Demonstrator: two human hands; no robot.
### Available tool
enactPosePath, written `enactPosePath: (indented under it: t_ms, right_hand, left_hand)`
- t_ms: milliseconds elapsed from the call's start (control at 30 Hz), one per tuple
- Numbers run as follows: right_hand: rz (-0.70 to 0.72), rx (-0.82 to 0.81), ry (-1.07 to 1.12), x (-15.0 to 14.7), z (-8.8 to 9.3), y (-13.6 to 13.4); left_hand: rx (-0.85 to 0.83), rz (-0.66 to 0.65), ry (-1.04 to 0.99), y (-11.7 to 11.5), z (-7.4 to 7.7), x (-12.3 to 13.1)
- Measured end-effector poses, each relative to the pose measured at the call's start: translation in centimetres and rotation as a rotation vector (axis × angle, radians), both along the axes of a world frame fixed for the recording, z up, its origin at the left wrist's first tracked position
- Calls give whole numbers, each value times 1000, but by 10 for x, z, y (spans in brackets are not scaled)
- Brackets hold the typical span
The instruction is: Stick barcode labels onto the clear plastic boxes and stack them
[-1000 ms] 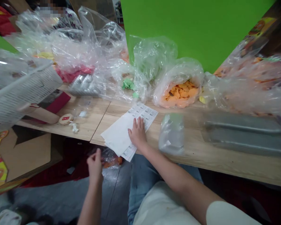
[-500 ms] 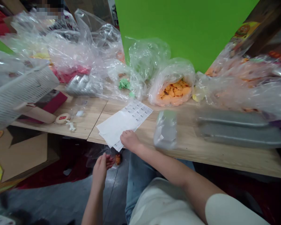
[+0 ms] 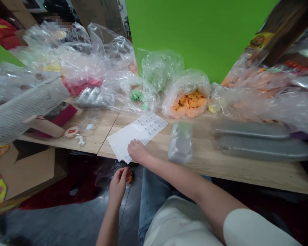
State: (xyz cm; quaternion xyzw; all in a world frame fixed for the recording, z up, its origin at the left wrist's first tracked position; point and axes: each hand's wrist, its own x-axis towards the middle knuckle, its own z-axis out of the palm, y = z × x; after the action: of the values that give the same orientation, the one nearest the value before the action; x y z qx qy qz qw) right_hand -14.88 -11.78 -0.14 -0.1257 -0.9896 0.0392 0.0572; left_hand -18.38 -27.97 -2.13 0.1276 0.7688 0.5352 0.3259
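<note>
Wooden table (image 3: 202,150), paper sheets (image 3: 137,132), long axis slanting away rightward

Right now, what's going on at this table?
A person has the right hand at the near edge of the flat white paper sheets, partly printed with a grid, on the pale wood-grain table. The left hand is below the table's front edge, fingers bent; whether it grips anything can't be made out. To the right of the sheets lies a clear plastic packet. Behind that, an open clear plastic bag shows flat orange pieces.
</note>
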Motion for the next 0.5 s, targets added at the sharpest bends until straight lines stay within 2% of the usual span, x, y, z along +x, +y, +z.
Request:
enactPosePath:
  t_ms: [100,300,400,500]
  right_hand:
    - [-57,4,-8,3,2,-2]
    - [41,-17,0,3,-5,-1]
    - [41,-9,53,9,6,0]
    - [36,4,142,37,23,-11]
  left_hand:
    - [25,29,-98,-2,-1,2]
    - [101,81,-327,7,0,3]
    - [124,71,-403,11,-3,6]
    - [138,48,-546,9,-2,5]
